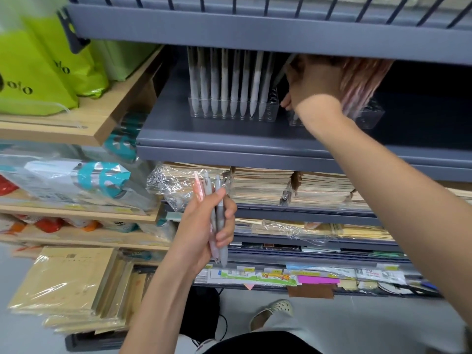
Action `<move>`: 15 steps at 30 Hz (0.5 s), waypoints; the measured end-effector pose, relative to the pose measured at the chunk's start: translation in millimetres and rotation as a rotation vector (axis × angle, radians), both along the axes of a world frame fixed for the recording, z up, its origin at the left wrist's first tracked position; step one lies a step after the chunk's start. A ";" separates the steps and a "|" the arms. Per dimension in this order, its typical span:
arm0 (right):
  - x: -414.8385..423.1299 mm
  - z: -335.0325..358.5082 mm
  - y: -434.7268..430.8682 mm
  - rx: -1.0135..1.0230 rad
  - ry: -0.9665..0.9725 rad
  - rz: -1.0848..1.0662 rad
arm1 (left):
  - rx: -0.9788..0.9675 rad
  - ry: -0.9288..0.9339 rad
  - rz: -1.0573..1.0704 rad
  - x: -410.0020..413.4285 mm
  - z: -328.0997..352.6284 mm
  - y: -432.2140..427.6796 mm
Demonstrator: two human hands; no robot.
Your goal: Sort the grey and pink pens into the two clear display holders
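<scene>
Head view: I read both hands in frame. The left hand [204,226] is held low, in front of the lower shelves. Its fingers are curled round the loose pens [219,200], a bundle of one pink pen and at least two grey ones, tips down.

The right hand [314,83] is raised to the grey shelf [204,134], with its back toward the camera, at the pink pens [362,80]. These stand tilted and blurred in the right holder [370,117]. I cannot tell whether the right hand grips any of them, because the shelf edge above and the blur hide its fingers. Only the thumb [286,102] shows, near that holder's left end.

The left holder [272,111] stands on the same shelf, just beside the right one. The grey pens [224,80] stand in it upright in a row, tips down.

Stacked notebooks [263,185] lie on the shelf below. Green bags [38,72] sit on a wooden shelf [107,116] at the upper left.
</scene>
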State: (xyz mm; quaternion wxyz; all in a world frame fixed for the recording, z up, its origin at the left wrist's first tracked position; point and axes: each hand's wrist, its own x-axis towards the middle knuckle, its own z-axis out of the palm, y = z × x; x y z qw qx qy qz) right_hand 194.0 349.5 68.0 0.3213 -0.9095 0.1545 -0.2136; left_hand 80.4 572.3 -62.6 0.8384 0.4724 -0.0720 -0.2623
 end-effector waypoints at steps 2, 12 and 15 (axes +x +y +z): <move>5.2 -0.8 1.7 0.077 0.083 0.004 | -0.021 0.009 0.038 -1.2 -1.2 -0.4; 25.5 6.0 11.7 0.187 0.266 0.036 | -0.020 -0.031 0.078 -5.7 -9.0 -4.1; 31.7 7.4 14.6 0.183 0.275 0.059 | -0.003 -0.047 0.086 -6.6 -11.6 -2.5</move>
